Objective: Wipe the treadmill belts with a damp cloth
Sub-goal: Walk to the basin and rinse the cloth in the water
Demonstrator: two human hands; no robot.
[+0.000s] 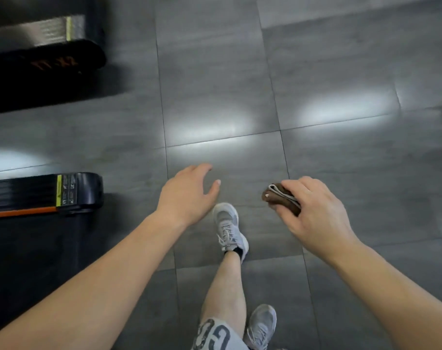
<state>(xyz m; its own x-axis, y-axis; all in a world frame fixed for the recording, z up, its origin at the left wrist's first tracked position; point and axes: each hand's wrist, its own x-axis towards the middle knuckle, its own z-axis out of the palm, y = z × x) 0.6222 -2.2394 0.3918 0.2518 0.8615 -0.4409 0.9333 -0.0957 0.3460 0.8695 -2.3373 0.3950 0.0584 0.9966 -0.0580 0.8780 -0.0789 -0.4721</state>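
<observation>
- Well left of the left hand (188,195): treadmill end (83,190), on the floor.
- Left hand: palm down, fingers spread and relaxed, holding nothing.
- Right hand (316,213): palm down, fingers curled, gripping the folded brown cloth (280,198), which protrudes to its left.

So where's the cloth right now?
In the head view the folded brown cloth is right of centre, gripped in the right hand over the grey floor, well away from the nearer treadmill at the left edge.

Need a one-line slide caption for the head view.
Right hand holds folded brown cloth, left hand open, above gray floor; near treadmill and far treadmill at left.
</observation>
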